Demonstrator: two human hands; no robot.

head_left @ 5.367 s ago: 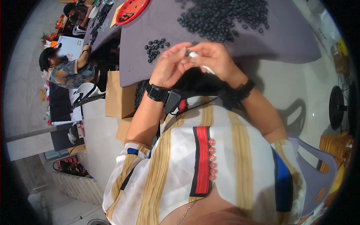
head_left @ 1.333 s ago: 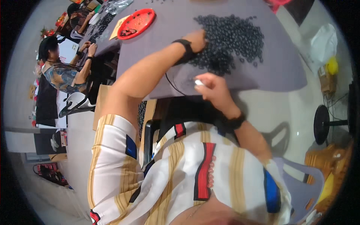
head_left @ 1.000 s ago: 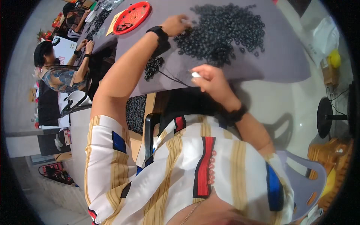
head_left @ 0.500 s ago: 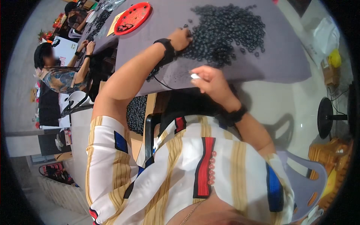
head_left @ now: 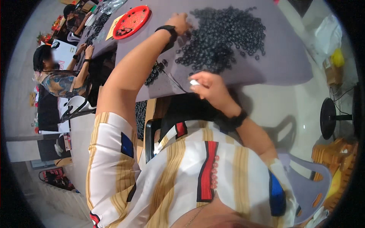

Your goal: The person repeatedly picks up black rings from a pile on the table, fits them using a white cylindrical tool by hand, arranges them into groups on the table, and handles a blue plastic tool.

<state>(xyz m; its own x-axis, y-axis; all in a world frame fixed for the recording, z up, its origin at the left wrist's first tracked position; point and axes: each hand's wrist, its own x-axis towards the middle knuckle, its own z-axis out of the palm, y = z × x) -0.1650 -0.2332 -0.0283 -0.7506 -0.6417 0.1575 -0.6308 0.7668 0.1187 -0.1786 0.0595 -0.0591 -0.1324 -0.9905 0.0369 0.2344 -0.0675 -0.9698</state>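
Note:
A wide pile of small black ring-like beads [head_left: 228, 32] covers the far middle of the table. My left hand [head_left: 178, 23] is at the pile's upper left edge, its fingers bent and slightly apart; I make out nothing held in them. Near the table's front edge my right hand [head_left: 213, 90] is closed, pinching a small white piece [head_left: 194, 82] between thumb and fingers. Left of it, a thin dark cord [head_left: 173, 79] runs across the table edge towards a smaller cluster of black beads [head_left: 154, 74], partly behind my left forearm.
A red oval tray [head_left: 133, 23] with a few dark pieces stands at the far left on the grey-covered table [head_left: 285, 64]. Beyond it, a person [head_left: 62, 74] works with their own hands. Under the table edge a box holds more black beads [head_left: 140, 117]. A lilac chair [head_left: 304, 178] is behind me.
My left hand has moved up and slightly left along the pile's edge, uncovering beads by my forearm. My right hand has dropped slightly, keeping the white piece.

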